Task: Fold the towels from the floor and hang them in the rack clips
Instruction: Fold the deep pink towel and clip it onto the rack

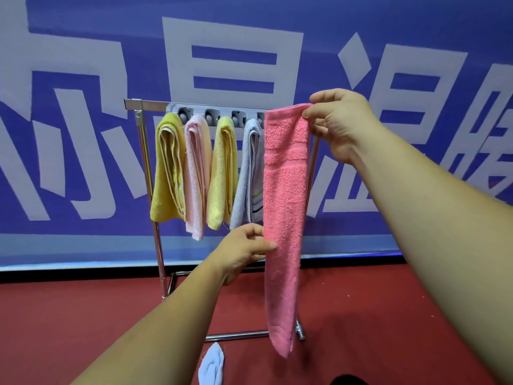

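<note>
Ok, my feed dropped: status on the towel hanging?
Both busy: right hand pinches top of pink towel, left hand its edge midway. Four towels clipped on rack. Pale blue towel on floor; nothing blocking.

The only writing here is on the blue banner [83, 23] along the wall, a row of huge white Chinese characters. The leftmost character [77, 129] looks like 尔, though its left side runs out of view. The middle character [230, 45] shows a 日 on top, and the rack [144, 151] and hanging towels [194, 173] hide its lower part. The third character [402, 107] reads as 温. The last character [494, 112] is cut by the right edge and I cannot read it.
</note>
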The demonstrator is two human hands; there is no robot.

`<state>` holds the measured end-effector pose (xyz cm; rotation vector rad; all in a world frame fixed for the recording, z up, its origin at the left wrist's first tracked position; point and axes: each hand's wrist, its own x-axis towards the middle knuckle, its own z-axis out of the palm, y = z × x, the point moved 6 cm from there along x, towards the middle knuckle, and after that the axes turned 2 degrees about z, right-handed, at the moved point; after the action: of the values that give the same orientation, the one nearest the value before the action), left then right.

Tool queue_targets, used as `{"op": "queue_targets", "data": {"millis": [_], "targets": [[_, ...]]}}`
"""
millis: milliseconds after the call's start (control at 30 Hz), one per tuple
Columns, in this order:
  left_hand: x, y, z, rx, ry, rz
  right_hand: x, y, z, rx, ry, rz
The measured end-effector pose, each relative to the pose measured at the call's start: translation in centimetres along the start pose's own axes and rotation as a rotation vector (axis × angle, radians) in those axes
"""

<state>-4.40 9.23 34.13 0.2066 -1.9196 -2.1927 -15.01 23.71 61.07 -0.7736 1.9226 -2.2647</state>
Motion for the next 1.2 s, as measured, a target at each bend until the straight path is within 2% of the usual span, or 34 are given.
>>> {"op": "queue_targets", "data": {"millis": [233,367,467,567,633,767,867,1033,1200], "targets": [[0.2,-0.7,0.3,-0.015,-0.005,-0.019,1.0,0.4,-1.6,-0.027,0.043,0.015],[-1.0,-2.0,-0.7,-0.093,0.038,-0.076,2.3,3.0,-3.6,-0.126,0.099,0.051],[-1.8,-4.2,-0.9,-0.113,0.068,-0.179,2.9,9.5,-5.4,-0.283,0.067,0.182],[-2.1,-6.8,-0.5,-0.177,0.107,-0.272,-0.1,18.9,-7.1,-0.608,-0.073,0.391],[-2.1,-9.1,-0.4,-0.185,0.161,-0.325,-4.3,25.5,-7.8,-0.674,-0.164,0.543],[-3.1,-14.7,-0.4,-0.065,0.247,-0.467,-14.6,35.6,-7.7,-0.495,-0.221,0.891],[-4.9,-18.6,-0.9,-0.015,0.264,-0.537,-20.1,40.2,-7.7,-0.269,-0.149,1.049],[-8.2,-22.0,-2.0,-0.131,0.29,-0.578,-24.9,43.4,-7.1,-0.073,-0.091,1.144],[-10.3,-23.0,-2.6,-0.31,0.329,-0.56,-26.4,44.2,-5.3,-0.03,-0.135,1.112]]}}
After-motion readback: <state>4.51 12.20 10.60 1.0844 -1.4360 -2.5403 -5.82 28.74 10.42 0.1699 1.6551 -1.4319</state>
